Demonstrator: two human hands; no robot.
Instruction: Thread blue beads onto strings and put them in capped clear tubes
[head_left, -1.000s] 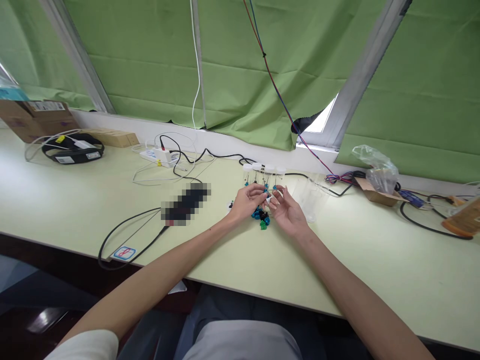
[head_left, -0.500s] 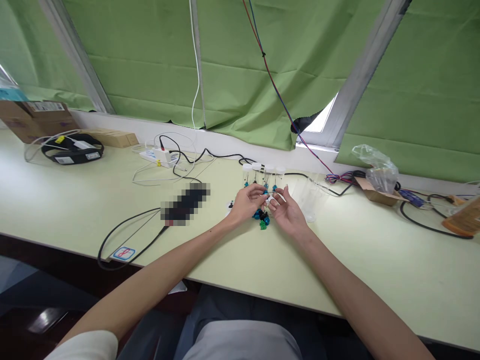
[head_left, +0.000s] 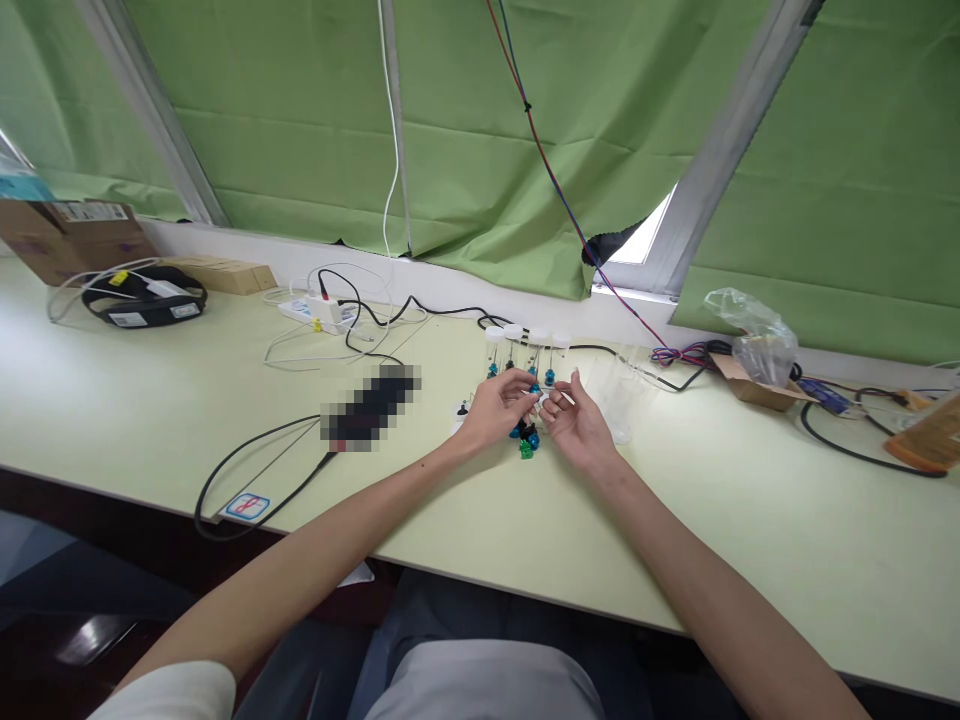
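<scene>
My left hand (head_left: 496,410) pinches a small blue piece with a thin stem (head_left: 534,388) between thumb and fingertips. Close on its right, my right hand (head_left: 579,428) has its palm turned up and its fingers curled in; what lies at those fingertips, if anything, is too small to make out. Below both hands lies a little pile of blue and black pieces (head_left: 532,439), with a green piece (head_left: 526,451) at its near side. Behind the hands stand several clear tubes with white caps (head_left: 559,342), holding small blue and dark pieces on thin stems.
Clear plastic tubes (head_left: 616,400) lie right of my hands. A blurred dark device (head_left: 371,408) with a black cable is to the left. Farther back are a power strip (head_left: 319,312), a black strap (head_left: 146,298), and a small carton with a plastic bag (head_left: 761,385).
The fingers of my right hand have curled in more, and the blue piece at my left fingertips has shifted slightly. Both arms stay nearly in place.
</scene>
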